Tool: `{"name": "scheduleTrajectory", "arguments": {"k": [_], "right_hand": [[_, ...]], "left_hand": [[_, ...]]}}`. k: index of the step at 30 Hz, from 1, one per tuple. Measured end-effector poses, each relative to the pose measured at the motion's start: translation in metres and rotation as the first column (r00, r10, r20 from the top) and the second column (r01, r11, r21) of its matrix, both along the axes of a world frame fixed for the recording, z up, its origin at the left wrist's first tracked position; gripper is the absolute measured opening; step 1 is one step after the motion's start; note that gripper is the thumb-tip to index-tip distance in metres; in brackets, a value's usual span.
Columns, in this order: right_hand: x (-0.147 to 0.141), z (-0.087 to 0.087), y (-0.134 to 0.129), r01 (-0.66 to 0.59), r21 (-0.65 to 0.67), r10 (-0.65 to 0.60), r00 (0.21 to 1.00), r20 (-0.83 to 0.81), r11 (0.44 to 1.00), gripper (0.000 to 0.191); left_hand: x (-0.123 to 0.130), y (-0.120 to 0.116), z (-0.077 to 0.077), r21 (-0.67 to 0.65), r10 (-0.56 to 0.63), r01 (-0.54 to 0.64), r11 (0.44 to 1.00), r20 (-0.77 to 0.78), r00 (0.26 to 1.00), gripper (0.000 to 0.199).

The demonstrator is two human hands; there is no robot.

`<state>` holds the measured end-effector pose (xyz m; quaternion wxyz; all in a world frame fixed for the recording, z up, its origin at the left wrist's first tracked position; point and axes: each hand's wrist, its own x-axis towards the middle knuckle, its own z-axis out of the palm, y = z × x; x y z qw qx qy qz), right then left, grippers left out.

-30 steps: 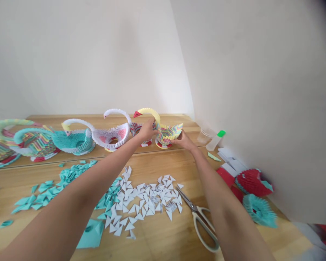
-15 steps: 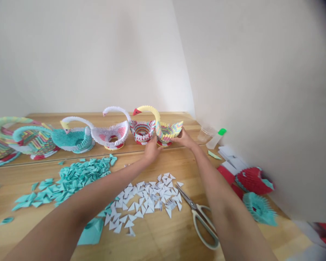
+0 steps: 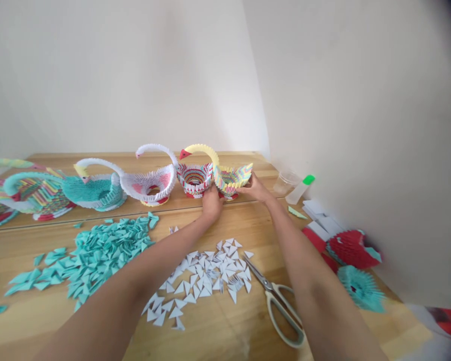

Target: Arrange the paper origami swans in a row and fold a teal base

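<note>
At the right end of a row of folded-paper swans stands a yellow, pink and green paper swan point(image 3: 233, 179) with a curved yellow neck and red beak. My left hand point(image 3: 212, 203) is closed at its lower left side, fingers partly hidden. On the opposite side, my right hand point(image 3: 257, 189) grips the swan's tail end and base between thumb and fingers. A red, white and multicoloured paper basket point(image 3: 194, 179) stands just left of it, close to my left fingers.
More paper swans, one white and pink point(image 3: 148, 185), one teal point(image 3: 93, 192), stand leftward. Teal folded pieces point(image 3: 110, 245) and white folded triangles point(image 3: 206, 271) lie nearer. Scissors point(image 3: 272, 296), a green-capped bottle point(image 3: 300, 189) and a plastic cup point(image 3: 285, 183) are at right.
The view has turned slightly, so the row of swans sits a little farther left. Both hands stay on the yellow swan, which has hardly moved.
</note>
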<state>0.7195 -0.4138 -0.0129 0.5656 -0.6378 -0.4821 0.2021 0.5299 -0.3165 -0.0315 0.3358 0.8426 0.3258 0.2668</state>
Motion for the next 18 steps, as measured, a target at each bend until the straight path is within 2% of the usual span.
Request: {"name": "scheduleTrajectory", "arguments": {"k": [10,14,18], "right_hand": [[-0.0034,0.0036,-0.0022,-0.002,-0.024,0.002,1.0,-0.015,1.0,0.097],[-0.0032,0.0047,-0.0023,-0.017,-0.047,0.016,1.0,-0.017,0.999,0.102],[-0.0011,0.0037,-0.0017,-0.038,-0.063,0.036,0.998,-0.042,0.997,0.098]], "left_hand": [[0.0032,-0.0016,0.0011,-0.035,0.012,-0.011,0.999,0.023,1.0,0.073],[0.0025,-0.0017,0.0028,-0.051,0.019,-0.019,0.998,-0.003,1.0,0.065],[0.0036,-0.0007,0.0013,-0.054,0.034,-0.035,0.998,-0.017,0.999,0.053]]}}
